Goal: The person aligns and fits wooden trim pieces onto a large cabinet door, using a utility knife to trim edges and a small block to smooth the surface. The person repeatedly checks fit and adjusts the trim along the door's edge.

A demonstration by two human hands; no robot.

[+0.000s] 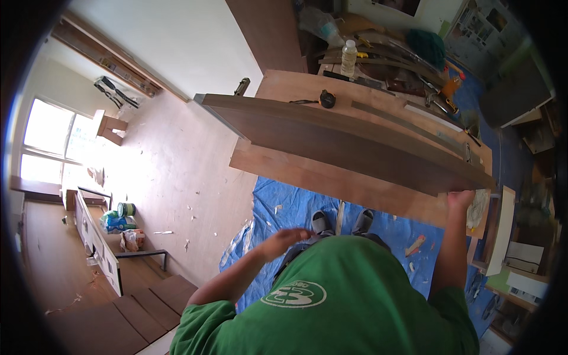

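Has the right hand at three o'clock, touching the lower edge of a long brown panel close to the right end; cannot tell a firm grip from a mere touch, with the fingertips out of sight. Holds the left hand nearly at six o'clock, slightly blurred, fingers loosely extended and clear of the panel, just beside the green shirt. Has the panel stretching from eleven o'clock round to three, tilted up on edge, over a light plywood board. Shows beyond the panel, at one o'clock, a black tape measure on the board, and farther out in the same direction a clear bottle with a white cap. Shows at two o'clock a narrow dark strip, with a white strip just past it. Stands in grey sandals on a blue sheet, between five and seven o'clock. Shows well apart, at eight o'clock, a green can and a blue package near a white-faced frame, and dark brown boards nearer seven. Has a bright window between nine and ten o'clock.
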